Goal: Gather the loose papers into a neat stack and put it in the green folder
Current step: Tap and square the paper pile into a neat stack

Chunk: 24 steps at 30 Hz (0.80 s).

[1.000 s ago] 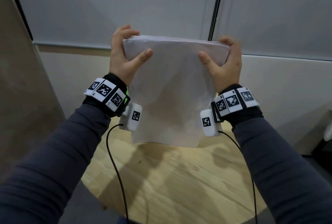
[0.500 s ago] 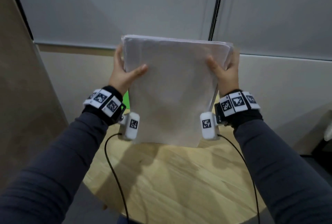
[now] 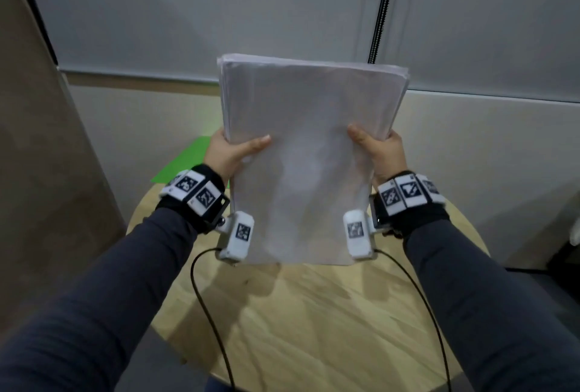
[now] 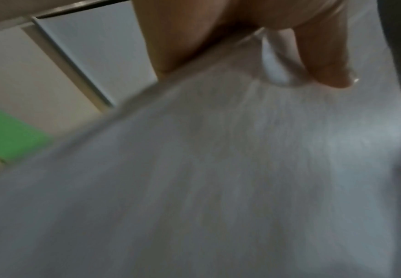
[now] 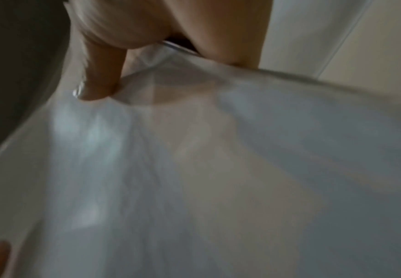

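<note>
I hold a thick stack of white papers (image 3: 307,156) upright above the round wooden table (image 3: 314,322). My left hand (image 3: 233,149) grips its left edge at mid-height, thumb on the front sheet. My right hand (image 3: 375,146) grips the right edge the same way. Both wrist views are blurred and filled by the paper stack (image 4: 218,178) (image 5: 218,178), with a thumb pressed on it in each. The green folder (image 3: 185,162) lies flat on the table's far left, partly hidden behind my left wrist; a corner of the folder (image 4: 6,131) shows in the left wrist view.
A tall beige panel (image 3: 40,171) stands close on the left. Grey wall and blind (image 3: 282,14) rise behind the table. Two black cables (image 3: 207,313) hang from the wrist cameras over the table's near part.
Both hands have slid down the stack's side edges from its top corners to mid-height. The stack now stands higher against the wall, and more of the green folder shows.
</note>
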Tool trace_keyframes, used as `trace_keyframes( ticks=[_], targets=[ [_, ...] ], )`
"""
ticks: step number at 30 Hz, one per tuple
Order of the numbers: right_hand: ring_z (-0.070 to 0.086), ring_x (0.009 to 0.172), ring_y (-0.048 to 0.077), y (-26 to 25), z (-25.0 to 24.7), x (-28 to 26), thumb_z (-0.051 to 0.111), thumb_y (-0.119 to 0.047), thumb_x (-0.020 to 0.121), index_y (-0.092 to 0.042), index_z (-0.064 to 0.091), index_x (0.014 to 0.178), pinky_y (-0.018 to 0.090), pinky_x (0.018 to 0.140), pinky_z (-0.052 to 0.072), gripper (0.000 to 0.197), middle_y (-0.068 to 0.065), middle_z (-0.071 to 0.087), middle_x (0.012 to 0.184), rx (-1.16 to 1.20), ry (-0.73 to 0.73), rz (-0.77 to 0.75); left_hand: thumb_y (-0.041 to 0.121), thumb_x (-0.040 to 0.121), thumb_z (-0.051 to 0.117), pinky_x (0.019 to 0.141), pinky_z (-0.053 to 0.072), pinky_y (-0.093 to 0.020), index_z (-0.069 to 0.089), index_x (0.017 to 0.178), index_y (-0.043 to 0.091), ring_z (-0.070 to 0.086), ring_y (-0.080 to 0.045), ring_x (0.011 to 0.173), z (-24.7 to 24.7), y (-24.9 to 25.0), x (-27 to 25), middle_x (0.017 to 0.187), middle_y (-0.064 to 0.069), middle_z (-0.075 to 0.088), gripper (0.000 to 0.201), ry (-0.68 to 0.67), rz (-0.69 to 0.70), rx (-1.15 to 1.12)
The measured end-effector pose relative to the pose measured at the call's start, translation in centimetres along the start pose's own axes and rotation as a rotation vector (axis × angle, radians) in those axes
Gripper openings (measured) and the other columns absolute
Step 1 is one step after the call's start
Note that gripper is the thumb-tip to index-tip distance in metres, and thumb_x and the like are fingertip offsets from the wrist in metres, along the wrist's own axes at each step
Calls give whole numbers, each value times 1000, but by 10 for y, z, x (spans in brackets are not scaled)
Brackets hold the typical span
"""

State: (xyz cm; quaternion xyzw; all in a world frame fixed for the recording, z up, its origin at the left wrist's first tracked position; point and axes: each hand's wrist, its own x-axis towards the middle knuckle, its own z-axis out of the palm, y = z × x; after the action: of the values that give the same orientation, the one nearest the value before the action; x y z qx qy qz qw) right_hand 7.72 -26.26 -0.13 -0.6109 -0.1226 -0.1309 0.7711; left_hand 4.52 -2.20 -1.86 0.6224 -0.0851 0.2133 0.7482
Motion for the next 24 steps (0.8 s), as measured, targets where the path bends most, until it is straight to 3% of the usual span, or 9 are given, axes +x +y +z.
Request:
trace_keyframes(
  ticks=[3,5,9,11,13,16,18,20,24],
  targets=[
    [68,60,1,11,-1,-4,83,-15,64,-16,64,84,23,65,54,28,-13,72,60,-12,17,15,32,31,90,68,57,-19,65,94,18,71,-4,73,-8,-15,-4,76,11,76,70,0,-54,13],
    [68,59,0,9,2,-6,80,-13,68,-17,64,83,23,65,53,22,-15,71,59,-20,27,23,37,22,92,67,58,-21,67,91,16,71,-6,70,-8,-16,-3,74,10,76,76,31,-71,-1],
    [69,69,-1,-2,5,-13,87,-30,47,-11,58,106,18,64,55,69,-8,73,81,19,-6,-14,20,37,92,57,57,-21,68,81,11,69,-7,57,1,-13,-5,64,7,75,50,82,-65,-24],
    [61,103,5,-16,3,-13,85,-26,58,-11,37,136,27,89,53,92,0,56,122,-122,131,-186,2,57,82,55,56,-20,67,82,9,68,-5,55,6,-10,-4,61,8,74,30,125,-43,-16],
    [38,131,17,-40,-1,-10,82,-48,58,-9,24,145,40,113,33,111,-3,33,140,-513,298,-529,-6,66,77,57,56,-17,67,79,11,65,1,54,10,-3,1,57,13,72,23,134,19,46],
    [34,136,25,-84,7,-3,78,-53,58,-10,26,146,47,115,23,111,-6,32,143,-970,110,-830,-2,69,77,53,50,-11,65,73,21,55,12,47,20,21,8,48,25,63,27,71,137,278],
    [45,128,23,-103,16,6,85,-40,57,-19,28,146,46,110,32,108,0,47,138,-1083,-151,-635,1,67,80,53,48,-10,66,76,22,52,14,46,27,42,9,49,25,62,27,-42,216,407],
    [56,114,19,-109,16,11,88,-25,58,-21,39,139,38,104,42,95,6,57,126,-1027,-314,-378,16,61,84,63,52,-23,70,87,25,53,9,54,31,59,9,68,13,66,31,-124,290,534],
    [60,63,2,-95,8,3,79,-14,72,-14,72,88,24,69,52,18,8,67,84,-867,-369,-199,56,51,72,74,54,-48,66,90,23,53,-11,73,28,69,12,77,-6,62,51,-162,323,753]
  ],
)
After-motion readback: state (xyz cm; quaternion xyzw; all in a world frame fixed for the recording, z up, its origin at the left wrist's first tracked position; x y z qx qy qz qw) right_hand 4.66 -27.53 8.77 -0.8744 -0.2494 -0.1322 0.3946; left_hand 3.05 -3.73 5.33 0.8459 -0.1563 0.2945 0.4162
